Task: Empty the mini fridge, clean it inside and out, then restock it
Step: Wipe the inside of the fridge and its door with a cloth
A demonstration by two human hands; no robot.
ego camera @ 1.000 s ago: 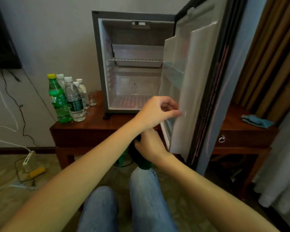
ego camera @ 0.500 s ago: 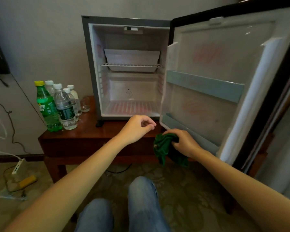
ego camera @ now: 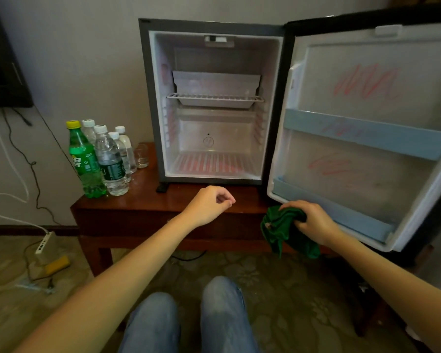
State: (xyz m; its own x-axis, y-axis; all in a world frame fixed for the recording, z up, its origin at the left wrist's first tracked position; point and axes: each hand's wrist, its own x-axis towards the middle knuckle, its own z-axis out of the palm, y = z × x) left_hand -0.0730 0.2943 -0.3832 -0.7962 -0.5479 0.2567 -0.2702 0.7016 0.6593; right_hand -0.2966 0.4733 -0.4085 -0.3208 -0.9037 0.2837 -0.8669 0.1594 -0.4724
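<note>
The mini fridge [ego camera: 148, 103] stands on a dark wooden table [ego camera: 127, 207] with its door [ego camera: 362, 138] swung wide open to the right. Its inside holds only a wire shelf [ego camera: 214, 97] with a white tray on it. Red scribble marks show on the door lining and the fridge floor. My right hand [ego camera: 313, 222] grips a crumpled green cloth [ego camera: 283, 230] just below the door's bottom left corner. My left hand [ego camera: 209, 203] hovers in front of the fridge's lower edge, fingers loosely curled, holding nothing.
A green soda bottle [ego camera: 83, 161], several water bottles [ego camera: 111, 161] and a glass [ego camera: 141, 155] stand on the table left of the fridge. A power strip [ego camera: 44, 243] and cables lie on the carpet at left. My knees [ego camera: 189, 317] are at the bottom.
The door has swung from nearly edge-on to fully open. My left hand let go of the door edge and dropped in front of the fridge. The cloth hand moved right, under the door.
</note>
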